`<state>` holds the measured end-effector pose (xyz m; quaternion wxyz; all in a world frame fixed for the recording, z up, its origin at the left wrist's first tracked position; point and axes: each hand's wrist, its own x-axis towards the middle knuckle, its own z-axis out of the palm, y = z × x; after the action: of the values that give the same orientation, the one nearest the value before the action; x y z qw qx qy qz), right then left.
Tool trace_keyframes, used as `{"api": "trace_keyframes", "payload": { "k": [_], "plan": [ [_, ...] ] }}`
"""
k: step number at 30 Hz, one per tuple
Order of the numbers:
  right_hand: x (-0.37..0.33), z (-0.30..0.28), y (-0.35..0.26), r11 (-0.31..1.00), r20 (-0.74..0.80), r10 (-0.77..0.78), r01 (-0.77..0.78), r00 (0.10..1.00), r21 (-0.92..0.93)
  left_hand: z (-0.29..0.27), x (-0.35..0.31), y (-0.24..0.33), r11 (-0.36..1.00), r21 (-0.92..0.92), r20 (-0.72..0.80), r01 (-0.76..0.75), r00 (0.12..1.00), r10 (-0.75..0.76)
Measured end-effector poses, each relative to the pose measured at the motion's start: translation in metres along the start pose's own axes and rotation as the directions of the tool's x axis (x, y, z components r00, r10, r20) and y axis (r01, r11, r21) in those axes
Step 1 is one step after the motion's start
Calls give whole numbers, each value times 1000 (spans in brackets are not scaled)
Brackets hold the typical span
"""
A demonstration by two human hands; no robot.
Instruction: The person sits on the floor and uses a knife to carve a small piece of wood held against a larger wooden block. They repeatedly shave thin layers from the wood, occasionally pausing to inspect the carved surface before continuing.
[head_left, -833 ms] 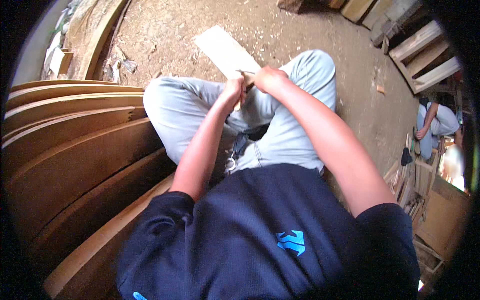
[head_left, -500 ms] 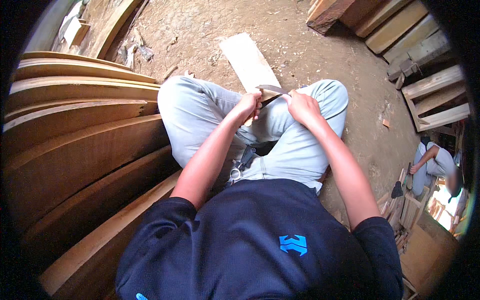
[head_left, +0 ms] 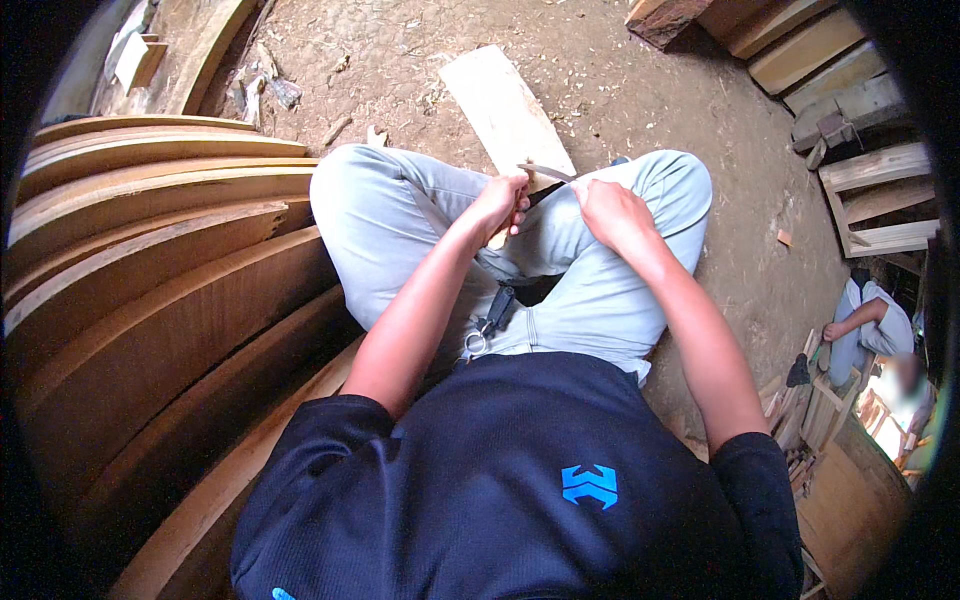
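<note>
My left hand [head_left: 497,208] is closed around a wooden-handled tool [head_left: 500,238], its pale handle end showing below the fist. A dark blade-like part seems to run from this hand toward my right hand [head_left: 615,215], which is also closed. Between the two hands lies a thin, slightly curved metal blade [head_left: 545,171], one end by the right fingers and the other near the left fist. My fingers hide how the pieces meet. Beyond both hands, a pale wooden board [head_left: 505,110] lies on the ground, its near end by my crossed legs.
Curved planks [head_left: 150,240] are stacked close along my left side. Timber beams [head_left: 800,60] and a wooden frame [head_left: 880,200] stand at the far right. Another person [head_left: 870,325] sits at the right edge among wood pieces. Shavings dot the dirt floor [head_left: 380,60].
The curved blade lies at a slightly different angle, and my right hand has moved a little to the right. My left hand stays closed. The view has shifted slightly.
</note>
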<state>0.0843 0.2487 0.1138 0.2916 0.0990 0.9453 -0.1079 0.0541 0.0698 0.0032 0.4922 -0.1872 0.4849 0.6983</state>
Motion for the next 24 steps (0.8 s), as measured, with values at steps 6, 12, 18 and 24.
{"api": "trace_keyframes", "payload": {
  "k": [6, 12, 18, 24],
  "plan": [
    [11, 16, -1, 999, -102, -30, 28, 994, -22, 0, 1, 0, 1000, -21, 20, -18, 1000, 18],
    [14, 41, -3, 991, -208, -59, 32, 976, -130, 2, 3, 3, 995, 96, -37, -37, 998, 41],
    [16, 33, -28, 985, -132, 40, -61, 990, -158, -2, 6, 7, 996, 86, -30, 5, 1000, -3],
    [20, 38, -49, 951, -39, 285, -288, 958, -113, 4, -1, 12, 996, 93, -52, 7, 999, -2]
  ]
}}
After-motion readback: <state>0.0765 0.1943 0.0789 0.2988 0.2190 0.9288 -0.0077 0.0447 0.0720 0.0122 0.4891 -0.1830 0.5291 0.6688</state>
